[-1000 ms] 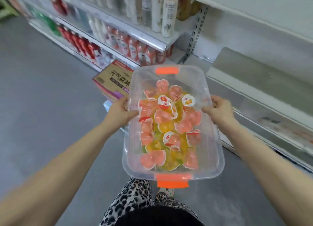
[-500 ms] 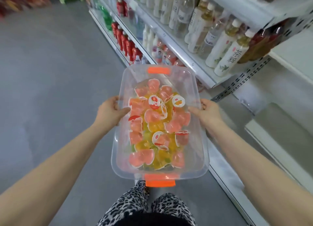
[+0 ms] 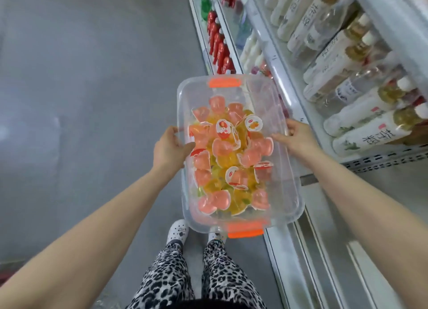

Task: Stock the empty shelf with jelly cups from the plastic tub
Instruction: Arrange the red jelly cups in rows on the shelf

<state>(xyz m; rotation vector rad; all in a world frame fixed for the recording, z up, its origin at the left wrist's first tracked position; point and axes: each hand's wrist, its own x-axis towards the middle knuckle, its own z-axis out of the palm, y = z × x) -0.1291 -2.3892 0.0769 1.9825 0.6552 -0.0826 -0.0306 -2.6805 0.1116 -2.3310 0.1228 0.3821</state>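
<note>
Plastic tub [image 3: 286,188] clasped by left grip [image 3: 168,146], right grip [image 3: 297,138].

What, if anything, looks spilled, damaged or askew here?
Nothing stands out. The left hand and right hand each grip a long side of the plastic tub; the jelly cups lie in a loose heap inside it, none over the rim or on the floor. The shelved bottles stand in rows.
</note>
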